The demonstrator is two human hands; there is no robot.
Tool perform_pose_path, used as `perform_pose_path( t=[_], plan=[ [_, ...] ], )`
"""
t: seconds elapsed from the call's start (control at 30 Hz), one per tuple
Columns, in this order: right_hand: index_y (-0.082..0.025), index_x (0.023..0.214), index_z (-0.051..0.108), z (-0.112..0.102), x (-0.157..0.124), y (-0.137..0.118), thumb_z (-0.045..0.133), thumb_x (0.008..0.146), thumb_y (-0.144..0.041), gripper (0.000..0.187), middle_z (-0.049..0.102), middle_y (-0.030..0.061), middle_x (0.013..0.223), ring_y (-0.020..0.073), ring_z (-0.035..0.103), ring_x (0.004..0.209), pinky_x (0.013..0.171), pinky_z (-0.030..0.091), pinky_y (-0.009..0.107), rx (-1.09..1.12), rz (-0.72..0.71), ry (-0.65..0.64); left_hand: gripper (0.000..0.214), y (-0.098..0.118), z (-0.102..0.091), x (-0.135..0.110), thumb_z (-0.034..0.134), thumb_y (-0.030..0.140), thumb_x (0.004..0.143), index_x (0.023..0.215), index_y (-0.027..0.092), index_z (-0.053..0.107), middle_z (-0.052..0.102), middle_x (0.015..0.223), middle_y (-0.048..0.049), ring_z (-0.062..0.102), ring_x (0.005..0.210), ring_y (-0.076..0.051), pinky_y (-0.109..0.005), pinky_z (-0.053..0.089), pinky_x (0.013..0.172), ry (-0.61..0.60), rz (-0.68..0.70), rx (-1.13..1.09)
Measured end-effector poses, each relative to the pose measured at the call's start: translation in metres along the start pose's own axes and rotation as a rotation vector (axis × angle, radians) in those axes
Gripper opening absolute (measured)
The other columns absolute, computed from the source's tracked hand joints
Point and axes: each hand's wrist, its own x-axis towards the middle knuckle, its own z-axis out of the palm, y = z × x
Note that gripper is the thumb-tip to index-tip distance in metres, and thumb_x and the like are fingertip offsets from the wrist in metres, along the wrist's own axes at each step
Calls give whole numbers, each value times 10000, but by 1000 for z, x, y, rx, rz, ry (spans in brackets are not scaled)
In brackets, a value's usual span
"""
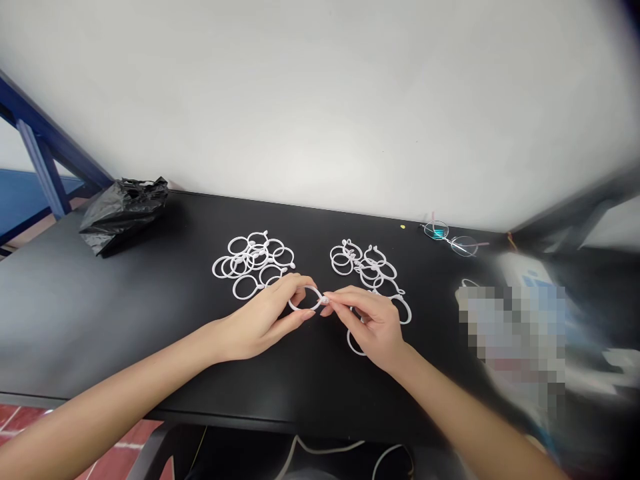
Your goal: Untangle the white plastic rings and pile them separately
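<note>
Two-handed grip on white ring (321, 299): slightly parted left fingers (296, 321), pinched right fingers (353, 297); loose rings (256, 256) to its left and right.

White circular rings, each with a small eyelet where visible: one held ring (305, 309) between the hands; left cluster (250, 260), at least nine, overlapping, exact count unclear; right cluster (369, 268), at least eight, partly hidden. Bare hands: two, one left hand (267, 321), one right hand (374, 327). Black crinkled plastic bag (123, 215), far left: one. Thin-framed clear-lensed eyeglasses (459, 245), far right: one pair. Small yellow piece (403, 227): one. Flat black surface (280, 380): one.
</note>
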Motion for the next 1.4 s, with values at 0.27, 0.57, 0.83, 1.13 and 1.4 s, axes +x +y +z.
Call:
perform_pose_path(
  t=[0.27, 0.57, 0.83, 1.13, 1.4],
  plan=[
    [-216, 1068, 723, 0, 0, 3, 577, 906, -57, 270, 732, 35, 812, 152, 702, 769, 679, 578, 285, -46, -4, 2, 274, -1, -3, 3, 534, 328, 950, 1183, 205, 462, 504, 848, 8, 528, 778, -146, -290, 464, 751, -7, 16, 15],
    [-184, 1058, 713, 0, 1, 5, 580, 897, -60, 242, 743, 66, 895, 135, 688, 728, 668, 580, 280, -121, 2, 61, 285, -23, -14, 8, 557, 286, 934, 1168, 124, 544, 609, 1070, -114, 558, 990, -247, -395, 438, 876, 189, 224, 606],
    [-172, 1028, 719, 1, 0, 6, 571, 893, -50, 235, 722, 53, 837, 122, 663, 681, 617, 558, 263, -125, 6, 67, 330, -49, -22, 12, 500, 299, 949, 1213, 108, 555, 626, 1131, -143, 565, 1039, -310, -464, 440, 892, 282, 81, 867],
    [-170, 1001, 720, 0, 2, 6, 560, 893, -48, 228, 726, 63, 859, 126, 660, 690, 603, 550, 259, -143, 3, 62, 312, -57, -16, 11, 476, 289, 956, 1191, 108, 574, 614, 1112, -147, 577, 1017, -295, -454, 454, 880, 257, 34, 888],
    [-193, 1001, 698, -3, 1, 13, 562, 908, -99, 190, 723, 73, 954, 181, 671, 857, 778, 576, 357, -367, -4, 52, 235, -46, -15, 11, 468, 182, 951, 1142, 117, 587, 611, 1143, -142, 554, 1042, -282, -452, 448, 885, 268, 123, 744]
  ],
)
